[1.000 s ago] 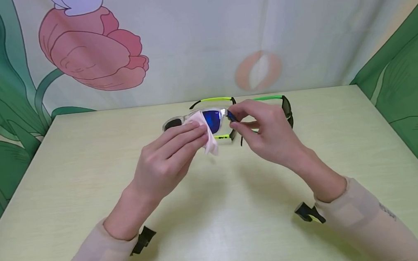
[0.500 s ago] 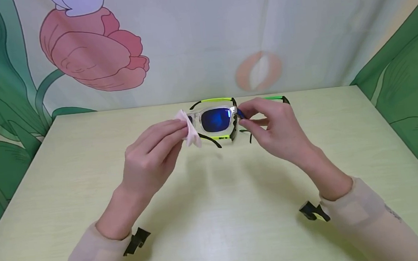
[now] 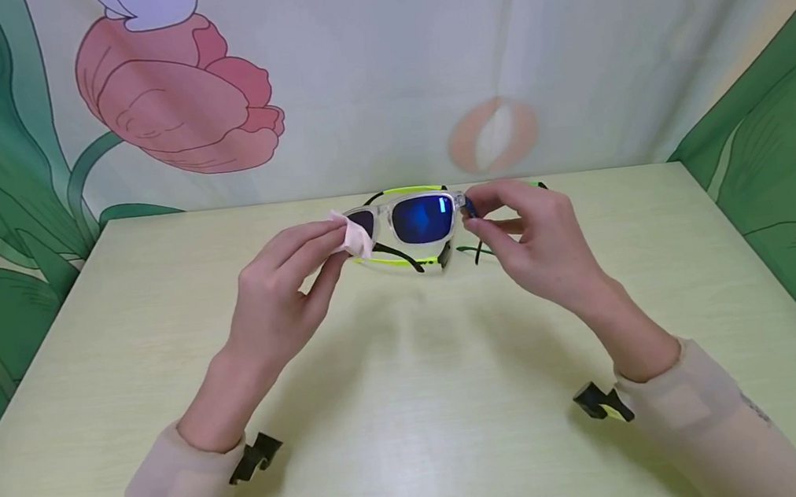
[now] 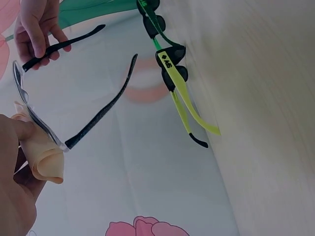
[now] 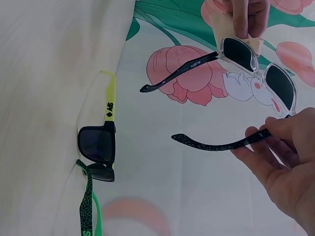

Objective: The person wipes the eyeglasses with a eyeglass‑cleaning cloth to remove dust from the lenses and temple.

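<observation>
A pair of sunglasses with a clear frame, blue mirrored lenses and dark temples [image 3: 424,219] is held up above the table. My right hand [image 3: 545,245] pinches one temple [image 5: 206,146] near its hinge, between thumb and fingers. At the other lens, my left hand [image 3: 279,292] pinches a pale pink cloth [image 3: 357,236] folded over the frame's outer part. The left wrist view shows the cloth [image 4: 45,156] on both sides of the lens, with the thumb pressing it. Both temples are unfolded, and the cloth hides part of the left lens in the head view.
Black sunglasses with yellow temples [image 5: 96,143] lie on the table [image 3: 414,436] behind the held pair. Beside them is a pair with green temples [image 5: 86,211], mostly hidden by my right hand in the head view. A printed curtain [image 3: 369,85] hangs along the table's back edge.
My left hand and the cloth have slid left off the blue lens onto the other lens. My right hand has shifted right and slightly up with the sunglasses.
</observation>
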Available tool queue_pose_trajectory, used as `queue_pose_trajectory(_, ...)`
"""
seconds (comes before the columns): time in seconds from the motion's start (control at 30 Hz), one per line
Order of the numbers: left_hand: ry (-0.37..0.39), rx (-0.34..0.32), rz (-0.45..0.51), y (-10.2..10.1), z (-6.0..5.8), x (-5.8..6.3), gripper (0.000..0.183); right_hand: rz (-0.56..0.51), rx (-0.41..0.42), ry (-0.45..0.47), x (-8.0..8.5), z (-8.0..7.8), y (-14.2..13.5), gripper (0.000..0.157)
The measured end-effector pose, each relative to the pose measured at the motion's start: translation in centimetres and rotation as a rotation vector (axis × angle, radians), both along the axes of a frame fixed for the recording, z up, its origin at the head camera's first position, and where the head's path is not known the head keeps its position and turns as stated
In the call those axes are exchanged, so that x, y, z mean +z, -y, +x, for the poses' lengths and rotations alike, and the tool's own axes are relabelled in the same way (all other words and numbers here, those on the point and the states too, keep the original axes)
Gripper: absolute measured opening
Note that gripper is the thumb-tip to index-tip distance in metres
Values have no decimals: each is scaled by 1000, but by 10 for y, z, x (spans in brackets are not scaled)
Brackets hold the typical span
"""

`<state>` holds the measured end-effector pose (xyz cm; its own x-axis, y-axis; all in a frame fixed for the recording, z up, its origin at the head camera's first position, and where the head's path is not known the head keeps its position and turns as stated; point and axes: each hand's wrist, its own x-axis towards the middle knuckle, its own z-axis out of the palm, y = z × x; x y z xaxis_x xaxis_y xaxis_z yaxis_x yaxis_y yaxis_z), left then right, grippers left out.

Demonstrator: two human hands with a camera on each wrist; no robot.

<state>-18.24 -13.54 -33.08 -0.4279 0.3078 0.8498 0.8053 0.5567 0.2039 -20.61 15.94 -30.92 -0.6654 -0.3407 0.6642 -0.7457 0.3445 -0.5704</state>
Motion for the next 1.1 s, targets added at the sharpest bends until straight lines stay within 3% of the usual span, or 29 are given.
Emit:
queue_pose_trajectory(0.3,56,-89,-15,6,-5,-2,23,-20,6,-8,0,-1,-5,25)
queue_pose_trajectory(0.67,15,-206,-38,-5,-3,5,25,-27,55,-16,-2,-1,0,24)
queue_pose_trajectory(0.9,-11,-212,-49,-9,-2,6,24,-27,62,-34,-3,-1,-1,24)
queue_pose_trajectory(1.1,-4,-179,-68,-5,-1,2,25,-38,60,-49,-1,-2,-4,25)
